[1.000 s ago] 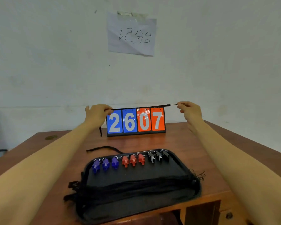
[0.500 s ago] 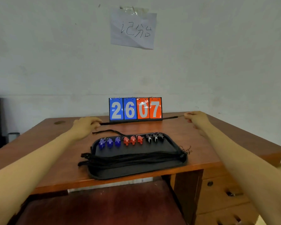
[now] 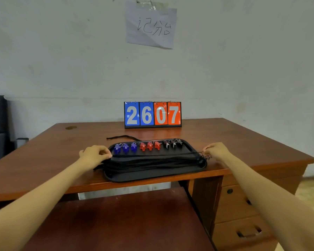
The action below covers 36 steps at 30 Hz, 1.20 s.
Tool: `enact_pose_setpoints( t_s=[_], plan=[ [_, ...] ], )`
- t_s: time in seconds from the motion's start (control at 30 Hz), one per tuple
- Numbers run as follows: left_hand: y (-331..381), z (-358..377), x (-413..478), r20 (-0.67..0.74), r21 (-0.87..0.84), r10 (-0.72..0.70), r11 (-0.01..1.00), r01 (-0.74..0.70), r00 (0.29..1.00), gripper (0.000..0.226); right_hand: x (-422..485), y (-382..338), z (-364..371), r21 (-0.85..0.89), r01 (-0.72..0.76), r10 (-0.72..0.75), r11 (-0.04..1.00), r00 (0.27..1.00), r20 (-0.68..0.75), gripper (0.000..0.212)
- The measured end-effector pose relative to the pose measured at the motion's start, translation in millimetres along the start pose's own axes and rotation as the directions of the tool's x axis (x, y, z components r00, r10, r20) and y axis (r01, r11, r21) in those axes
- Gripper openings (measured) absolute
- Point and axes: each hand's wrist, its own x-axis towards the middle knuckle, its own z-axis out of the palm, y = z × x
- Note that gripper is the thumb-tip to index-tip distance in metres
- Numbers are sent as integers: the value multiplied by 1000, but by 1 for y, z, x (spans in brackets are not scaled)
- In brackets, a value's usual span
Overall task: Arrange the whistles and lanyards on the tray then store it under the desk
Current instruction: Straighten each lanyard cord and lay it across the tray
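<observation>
Lanyard-laying step, I'd say. The left hand pinches one end of a black lanyard at the left rim of the tray. The cord runs straight across to the right hand, which pinches the other end just past the right rim. Under it a stack of lanyards fills the tray's near half. Along the far half is a row of whistles: 3 blue, 3 red, 3 black. One loose lanyard lies on the desk behind the tray, so arranging isn't finished.

Next, prob.: lower this cord flat onto the stack & let go of both ends together, then fetch the loose one. It needs even tension, or it could slip off or snag the tangled thread ends at the right rim.

Room: the tray sits right at the desk's front edge, so a pull toward the person could tip it off. There's desk room to either side. The scoreboard stands well behind. Below, there's a gap at centre w/ a brown surface under it; drawers close off the right.
</observation>
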Motion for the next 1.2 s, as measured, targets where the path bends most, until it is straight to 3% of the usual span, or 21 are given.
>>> enact_pose_setpoints(
  t_s=[0.23,0.33,0.4,0.5,0.57,0.7,0.8,0.9,1.07,1.2],
  plan=[
    [5,1,-2,-36,101,43,994,-39,998,13,0,3,-4,-106,46,-41,993,998,41,22],
    [5,3,-2,-79,168,109,981,-95,991,19,-4,-1,-4,-171,170,-162,970,985,60,34],
    [11,4,-1,-93,225,143,967,-119,985,26,-6,-6,-3,-245,336,-326,909,942,81,37],
    [29,9,-3,-52,252,201,951,-182,978,35,-9,-11,4,-528,509,-472,680,855,216,32],
    [40,14,-5,8,239,244,941,-239,970,36,-11,-12,12,-632,533,-418,564,843,338,33],
    [49,21,-10,132,218,254,936,-278,958,32,-17,-12,19,-675,524,-344,519,851,396,33],
    [50,24,-12,114,199,239,946,-257,964,32,-20,-12,18,-700,534,-352,474,844,405,33],
    [55,25,-10,90,238,239,937,-254,967,33,-19,-18,18,-681,552,-414,481,828,378,33],
    [72,19,26,-108,190,324,935,-300,940,31,-2,-49,25,-652,558,-536,514,802,264,32],
    [88,17,79,-76,220,321,929,-298,944,31,30,-74,43,-587,550,-526,594,818,233,32]
  ],
)
